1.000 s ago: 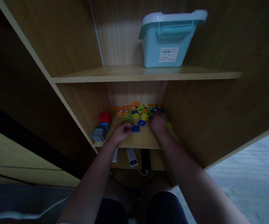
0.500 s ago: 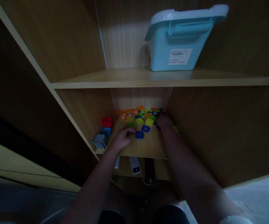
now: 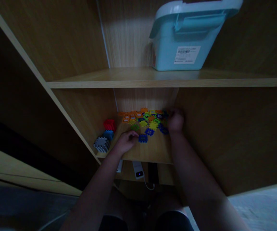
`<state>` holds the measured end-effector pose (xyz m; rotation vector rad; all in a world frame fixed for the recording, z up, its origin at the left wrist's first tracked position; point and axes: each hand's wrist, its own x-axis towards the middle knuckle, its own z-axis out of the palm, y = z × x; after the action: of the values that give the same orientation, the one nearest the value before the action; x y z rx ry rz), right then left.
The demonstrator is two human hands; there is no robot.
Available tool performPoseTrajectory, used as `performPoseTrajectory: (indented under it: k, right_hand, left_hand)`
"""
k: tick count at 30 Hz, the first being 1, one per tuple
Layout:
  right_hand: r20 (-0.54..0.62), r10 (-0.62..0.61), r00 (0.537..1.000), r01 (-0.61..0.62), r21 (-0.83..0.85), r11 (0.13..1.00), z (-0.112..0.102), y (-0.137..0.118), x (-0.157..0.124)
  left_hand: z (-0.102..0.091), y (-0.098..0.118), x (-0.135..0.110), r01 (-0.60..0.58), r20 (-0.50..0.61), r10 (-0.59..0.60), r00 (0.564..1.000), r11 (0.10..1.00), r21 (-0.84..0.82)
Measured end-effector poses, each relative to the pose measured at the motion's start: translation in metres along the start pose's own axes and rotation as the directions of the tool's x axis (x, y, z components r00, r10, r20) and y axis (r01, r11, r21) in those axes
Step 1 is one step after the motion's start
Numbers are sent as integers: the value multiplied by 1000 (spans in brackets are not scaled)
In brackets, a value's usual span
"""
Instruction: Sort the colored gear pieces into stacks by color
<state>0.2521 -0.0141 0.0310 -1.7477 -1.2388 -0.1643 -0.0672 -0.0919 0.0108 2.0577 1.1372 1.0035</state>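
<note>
A heap of small interlocking plastic tiles [image 3: 146, 118] in orange, yellow, green and blue lies at the back of a lower wooden shelf [image 3: 150, 152]. My left hand [image 3: 125, 141] rests on the shelf with its fingers curled, touching a blue tile [image 3: 142, 138]. My right hand [image 3: 175, 121] is closed at the right end of the heap, close to the cabinet's side wall; what its fingers hold is hidden. Three assembled cubes stand at the shelf's left: red [image 3: 109, 124], blue [image 3: 108, 134] and grey-white [image 3: 101, 144].
A pale blue lidded storage bin [image 3: 184, 41] with a barcode label stands on the upper shelf [image 3: 140, 80]. Below the lower shelf lie a white device with a lit display [image 3: 138, 169] and a cable. My knees show at the bottom.
My right hand has moved back and to the right along the heap, lifting slightly toward the side wall. My left hand stays by the blue tile. The camera has shifted slightly.
</note>
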Motion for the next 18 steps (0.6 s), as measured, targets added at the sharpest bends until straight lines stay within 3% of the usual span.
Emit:
performPoseTrajectory:
  k: [3,7,10,13,18]
  right_hand:
    - [-91,8,996,-7,5,1000,-11,-10,-3]
    - [-67,-7,998,-2,-128,992,-16,-11,-7]
    - [84,-21,996,44,-282,958,-10,-7,-5]
    - [326,25,945,136,-461,877,0,-4,8]
    - [485,-46,873,299,-457,838,19,-2,44]
  left_hand:
    - [0,1,-1,9,-3,-9,1000,1000,-4]
    - [1,1,-1,6,-5,-6,1000,1000,-23]
    - [1,1,-1,2,-6,-2,1000,1000,-30]
    - [1,1,-1,5,-5,-5,1000,1000,-27]
    - [1,2,-1,8,3,-8,1000,998,-60]
